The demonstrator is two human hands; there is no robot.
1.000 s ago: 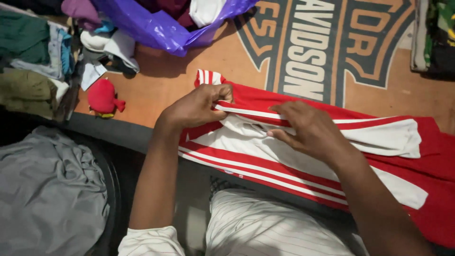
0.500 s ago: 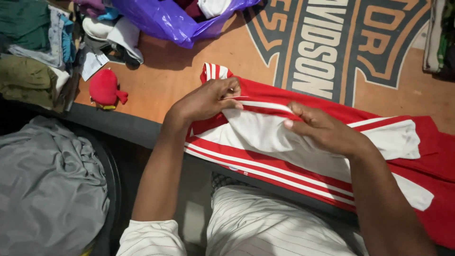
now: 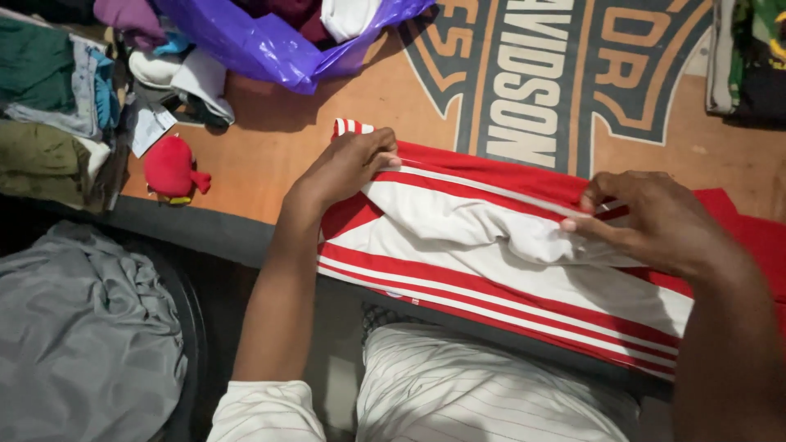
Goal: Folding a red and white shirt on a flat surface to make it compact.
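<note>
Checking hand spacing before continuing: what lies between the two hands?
In the head view, only the red-and-white striped garment spans between left hand and right hand.

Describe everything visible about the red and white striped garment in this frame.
The red and white striped garment looks like soft knit fabric, red with white bands and thin stripes. It lies folded lengthwise across the orange mat, wrinkled in the middle. The left hand pinches its upper edge near one end; the right hand grips the same edge farther along.

garment (image 3: pixel 508 245): lying on mat (image 3: pixel 344 106), near edge
hands: left hand (image 3: pixel 348 164) w/ right hand (image 3: pixel 655 221) resting on garment
bag (image 3: pixel 270 45): sitting behind
toy (image 3: pixel 172 168): lying left of garment
</note>
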